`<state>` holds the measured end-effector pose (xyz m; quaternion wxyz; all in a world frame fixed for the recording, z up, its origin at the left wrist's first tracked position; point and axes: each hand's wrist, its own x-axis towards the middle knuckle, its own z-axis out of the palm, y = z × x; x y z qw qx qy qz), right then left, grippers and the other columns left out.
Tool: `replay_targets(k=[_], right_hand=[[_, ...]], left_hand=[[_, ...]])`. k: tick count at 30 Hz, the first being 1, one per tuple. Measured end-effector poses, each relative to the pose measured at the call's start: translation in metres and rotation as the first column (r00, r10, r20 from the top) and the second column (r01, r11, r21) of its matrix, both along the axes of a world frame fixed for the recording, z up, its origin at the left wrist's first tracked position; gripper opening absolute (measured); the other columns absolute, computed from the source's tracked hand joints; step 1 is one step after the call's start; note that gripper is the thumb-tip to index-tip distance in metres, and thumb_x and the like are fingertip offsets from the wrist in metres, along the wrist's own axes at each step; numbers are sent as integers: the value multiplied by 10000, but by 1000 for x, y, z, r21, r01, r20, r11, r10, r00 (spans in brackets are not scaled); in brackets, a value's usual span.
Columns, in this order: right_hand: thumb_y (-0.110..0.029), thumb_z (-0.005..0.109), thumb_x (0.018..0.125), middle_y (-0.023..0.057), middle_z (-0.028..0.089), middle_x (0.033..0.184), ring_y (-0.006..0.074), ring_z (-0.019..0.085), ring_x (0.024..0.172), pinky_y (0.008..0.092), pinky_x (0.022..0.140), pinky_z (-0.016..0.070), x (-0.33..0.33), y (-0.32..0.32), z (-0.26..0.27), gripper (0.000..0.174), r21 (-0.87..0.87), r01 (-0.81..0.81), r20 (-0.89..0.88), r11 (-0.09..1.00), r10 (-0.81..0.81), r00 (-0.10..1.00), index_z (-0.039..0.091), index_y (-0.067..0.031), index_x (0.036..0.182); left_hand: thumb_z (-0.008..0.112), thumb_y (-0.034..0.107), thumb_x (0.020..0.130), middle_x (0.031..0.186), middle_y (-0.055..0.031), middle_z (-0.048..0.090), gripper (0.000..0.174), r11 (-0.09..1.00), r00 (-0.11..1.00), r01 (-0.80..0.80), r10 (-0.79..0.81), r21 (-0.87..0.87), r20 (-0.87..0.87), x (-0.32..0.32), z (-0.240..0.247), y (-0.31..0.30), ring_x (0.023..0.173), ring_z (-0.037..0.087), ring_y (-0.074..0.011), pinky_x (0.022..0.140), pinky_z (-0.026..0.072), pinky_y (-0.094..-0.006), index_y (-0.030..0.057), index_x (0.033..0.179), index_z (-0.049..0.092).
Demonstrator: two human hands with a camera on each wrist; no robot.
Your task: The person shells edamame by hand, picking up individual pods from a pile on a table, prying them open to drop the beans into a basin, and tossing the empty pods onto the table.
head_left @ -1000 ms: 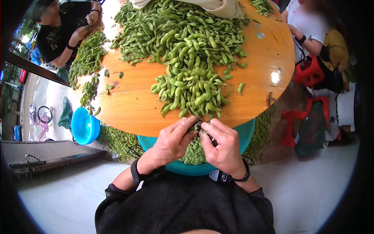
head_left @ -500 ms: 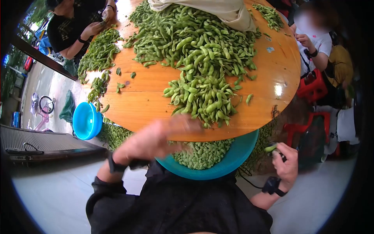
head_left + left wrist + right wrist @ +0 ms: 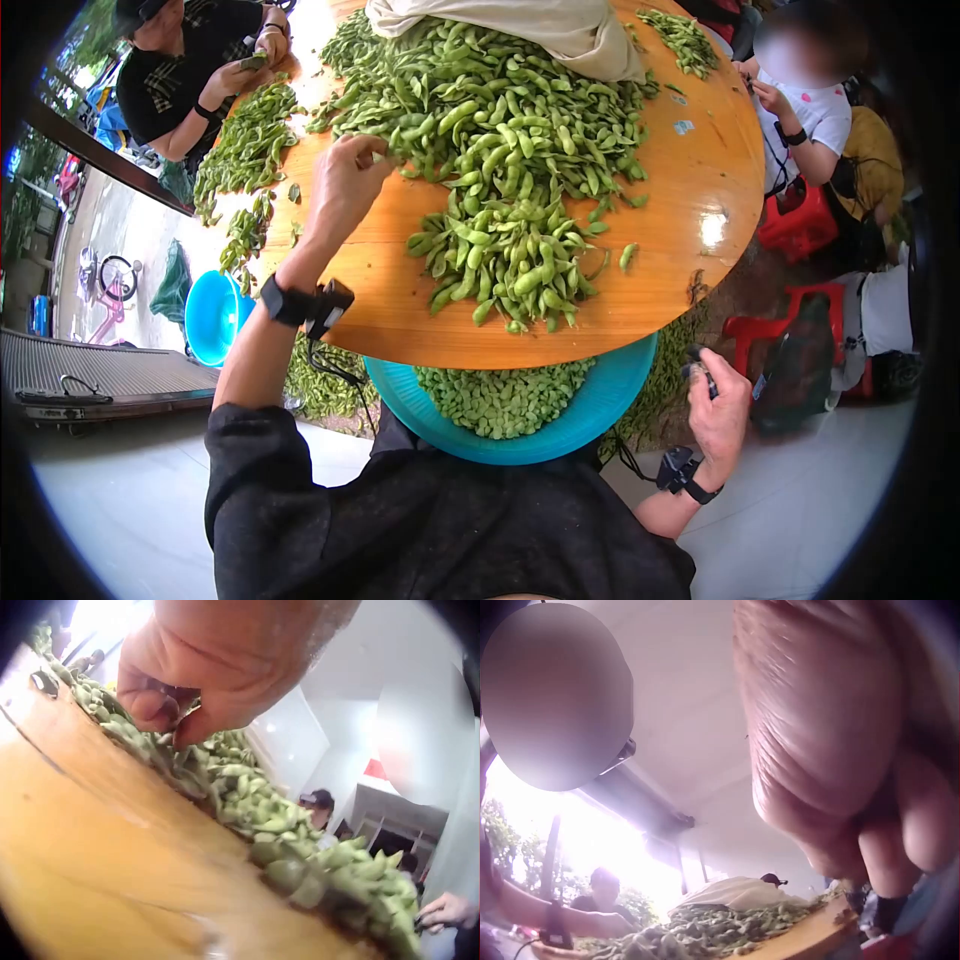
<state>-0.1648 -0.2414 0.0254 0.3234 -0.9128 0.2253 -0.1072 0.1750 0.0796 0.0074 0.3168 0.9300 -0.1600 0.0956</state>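
My left hand [image 3: 345,195] reaches over the table to the left edge of a large heap of edamame pods [image 3: 520,130]. In the left wrist view its thumb and finger [image 3: 154,709] come together on a pod at the heap's border. Off to the right, past the table edge, my right hand [image 3: 718,410] is raised with curled fingers, holding a small black object [image 3: 712,384]; its exact kind I cannot tell. A teal basin [image 3: 630,395] of shelled green beans [image 3: 510,400] sits at my lap, partly under the table edge. A smaller pod pile [image 3: 510,260] lies nearest me.
A cream cloth [image 3: 560,35] covers the heap's far side. People sit at left [image 3: 180,80] and right [image 3: 815,120]. A blue tub [image 3: 212,320] stands left, red stools [image 3: 800,225] right. Pods lie on the floor [image 3: 325,380] beneath the round wooden table [image 3: 380,300].
Both hands worked together over the basin, then parted. The right swung right with a pod that no longer shows in it. The left moved up and forward to the heap.
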Motion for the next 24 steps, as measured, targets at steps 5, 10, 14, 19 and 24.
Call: replay_targets(k=[5, 10, 14, 19, 24], right_hand=[[53, 596, 846, 124, 651, 804, 172, 614, 613, 281, 539, 463, 48, 63, 2, 232, 267, -269, 179, 926, 226, 958, 649, 45, 1071], [-16, 584, 944, -5, 579, 800, 19, 499, 585, 198, 492, 396, 80, 112, 3, 248, 837, -271, 253, 475, 104, 962, 621, 60, 1178], [-46, 567, 974, -7, 522, 810, 28, 480, 580, 201, 486, 394, 87, 116, -8, 281, 907, -286, 265, 308, 109, 958, 592, 83, 1223], [-37, 561, 974, 6, 521, 866, 31, 477, 573, 203, 481, 391, 86, 114, -17, 264, 909, -299, 281, 289, 103, 954, 597, 86, 1206], [-26, 569, 971, 3, 510, 885, 41, 459, 559, 212, 465, 362, 81, 109, -21, 254, 882, -392, 381, 262, 97, 920, 598, 79, 1201]], left_hand=[[727, 44, 828, 738, -14, 664, 142, 949, 951, 228, -266, -218, -160, -82, 14, -9, 694, 604, -49, 623, 478, -232, 50, 963, 684], [734, -70, 806, 770, -41, 692, 156, 774, 783, 270, -523, -574, -337, -150, 21, -29, 651, 625, -69, 569, 518, -208, -8, 930, 661], [760, -4, 814, 723, -26, 682, 125, 717, 708, 144, -556, -682, -435, -164, 4, -36, 683, 643, -59, 603, 528, -221, -7, 877, 652], [777, 2, 811, 796, -41, 675, 157, 758, 792, 293, -534, -583, -295, -172, -4, -38, 660, 602, -62, 565, 496, -210, -11, 884, 639], [745, 43, 856, 787, -59, 682, 168, 427, 515, -113, -747, -897, -420, -178, -11, -36, 669, 678, -138, 520, 512, -238, 4, 883, 584]])
